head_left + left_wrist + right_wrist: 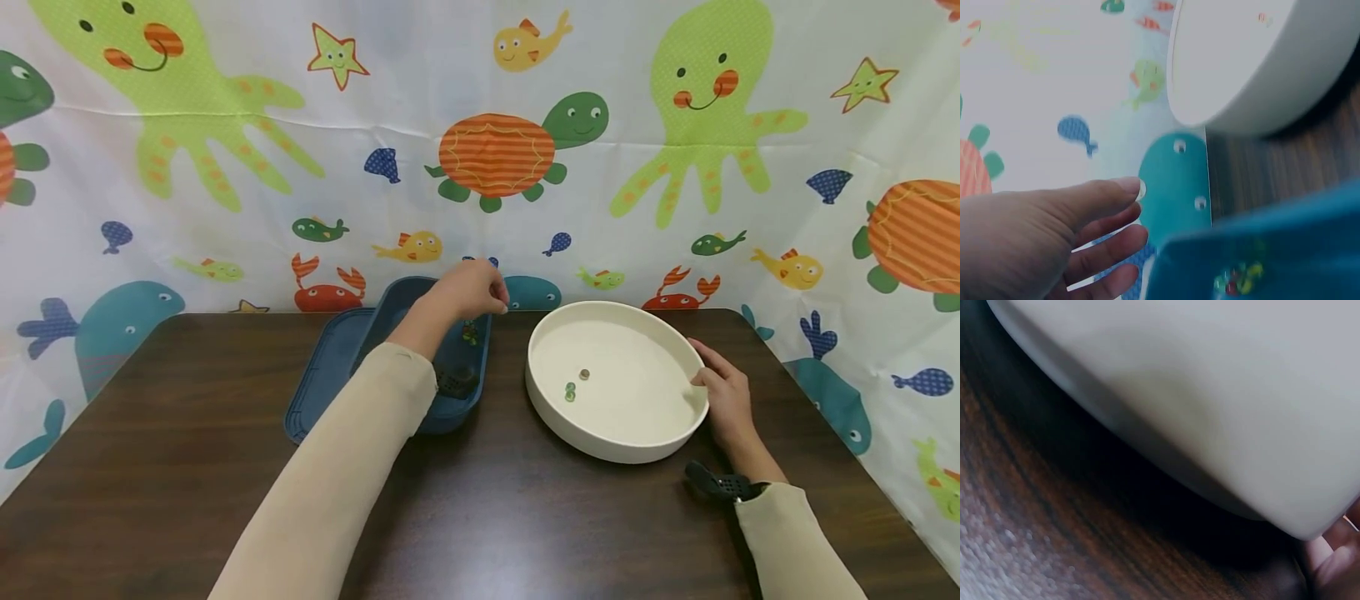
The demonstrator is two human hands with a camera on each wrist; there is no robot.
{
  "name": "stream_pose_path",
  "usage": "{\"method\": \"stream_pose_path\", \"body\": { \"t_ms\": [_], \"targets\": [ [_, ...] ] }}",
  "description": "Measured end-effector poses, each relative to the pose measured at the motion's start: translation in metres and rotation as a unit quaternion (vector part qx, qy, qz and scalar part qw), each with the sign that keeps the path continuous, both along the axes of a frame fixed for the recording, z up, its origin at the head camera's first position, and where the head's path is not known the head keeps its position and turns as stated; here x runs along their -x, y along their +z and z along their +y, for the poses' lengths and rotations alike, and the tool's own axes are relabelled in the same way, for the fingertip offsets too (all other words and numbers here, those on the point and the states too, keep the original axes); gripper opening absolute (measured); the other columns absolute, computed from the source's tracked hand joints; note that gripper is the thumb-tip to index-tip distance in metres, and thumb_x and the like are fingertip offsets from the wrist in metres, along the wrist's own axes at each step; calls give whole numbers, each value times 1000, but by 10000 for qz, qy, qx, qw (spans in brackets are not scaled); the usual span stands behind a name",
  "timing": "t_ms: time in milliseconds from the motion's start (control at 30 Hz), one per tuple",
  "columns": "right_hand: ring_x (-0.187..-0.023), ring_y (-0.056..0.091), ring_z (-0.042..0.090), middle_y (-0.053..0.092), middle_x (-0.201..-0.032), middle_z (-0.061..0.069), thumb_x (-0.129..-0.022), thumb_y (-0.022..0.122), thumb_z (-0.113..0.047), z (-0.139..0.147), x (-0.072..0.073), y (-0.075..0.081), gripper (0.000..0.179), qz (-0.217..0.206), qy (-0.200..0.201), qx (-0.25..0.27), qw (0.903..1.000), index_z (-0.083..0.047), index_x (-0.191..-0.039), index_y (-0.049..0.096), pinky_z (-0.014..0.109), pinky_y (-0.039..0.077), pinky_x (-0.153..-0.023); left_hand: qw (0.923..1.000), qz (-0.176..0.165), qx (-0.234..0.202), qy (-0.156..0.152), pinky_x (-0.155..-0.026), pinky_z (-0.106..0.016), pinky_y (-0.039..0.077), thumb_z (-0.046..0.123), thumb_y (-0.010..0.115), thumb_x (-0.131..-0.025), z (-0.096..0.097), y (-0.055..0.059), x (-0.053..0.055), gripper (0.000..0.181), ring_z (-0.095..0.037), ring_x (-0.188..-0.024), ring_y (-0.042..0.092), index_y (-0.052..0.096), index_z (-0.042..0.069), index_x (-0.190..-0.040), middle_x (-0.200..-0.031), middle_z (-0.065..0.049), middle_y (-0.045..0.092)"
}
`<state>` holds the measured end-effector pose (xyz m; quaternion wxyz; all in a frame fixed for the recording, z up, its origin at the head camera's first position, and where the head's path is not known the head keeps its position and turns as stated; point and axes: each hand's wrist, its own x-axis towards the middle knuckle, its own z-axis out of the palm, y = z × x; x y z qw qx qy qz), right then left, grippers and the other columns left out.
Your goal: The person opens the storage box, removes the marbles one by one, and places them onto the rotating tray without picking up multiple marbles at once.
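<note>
With thumb and fingertips, my left hand (471, 287) pinches a small clear glass marble (1142, 189) above the blue plastic bin (486, 367). Several coloured marbles (1239, 279) lie inside that bin, partly hidden by my arm in the head view. To the right stands a round cream tray (622, 450) with a raised wall. On its floor are a few small marbles (584, 374), two of them greenish and touching. My right hand (726, 398) grips the tray's right rim, thumb over the inside and fingers outside. The right wrist view shows mostly the tray's outer wall (1241, 425).
A flat blue lid (318, 379) lies partly under the left side of the bin. Both stand on a dark wooden table (150, 467). A curtain (420, 75) printed with sea animals hangs along the table's back and right edges.
</note>
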<state>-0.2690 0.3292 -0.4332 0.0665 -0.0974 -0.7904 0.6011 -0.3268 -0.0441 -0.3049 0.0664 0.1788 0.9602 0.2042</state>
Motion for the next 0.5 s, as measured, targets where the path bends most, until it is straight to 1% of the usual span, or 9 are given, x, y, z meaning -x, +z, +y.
{"method": "stream_pose_path", "body": {
  "t_ms": [167, 333, 500],
  "targets": [
    [-141, 47, 26, 42, -161, 8, -90, 40, -3, 0, 1, -1, 64, 55, 15, -67, 10000, -15, -152, 47, 7, 47, -89, 9995, -79, -25, -317, -84, -37, 56, 17, 69, -97, 27, 0, -3, 11, -22, -93, 64, 76, 9, -102, -106, -7, 72],
    [-139, 49, 23, 43, -160, 8, -89, 40, -1, 1, 1, 0, 65, 125, 13, -1, 9999, -14, -152, 48, 6, 46, -87, 9975, -147, 136, -673, -81, -34, 55, 19, 68, -97, 57, -6, -4, 13, -20, -90, 64, 76, 10, -102, -102, -5, 72],
    [-135, 51, 16, 43, -159, 9, -87, 42, 3, 1, 0, 0, 66, 167, 44, 149, 9997, -12, -151, 48, 5, 46, -84, 9967, -316, 183, -727, -83, -34, 53, 21, 69, -97, 83, -17, -5, 11, -17, -93, 62, 75, 13, -103, -103, -2, 71]
  ]
}}
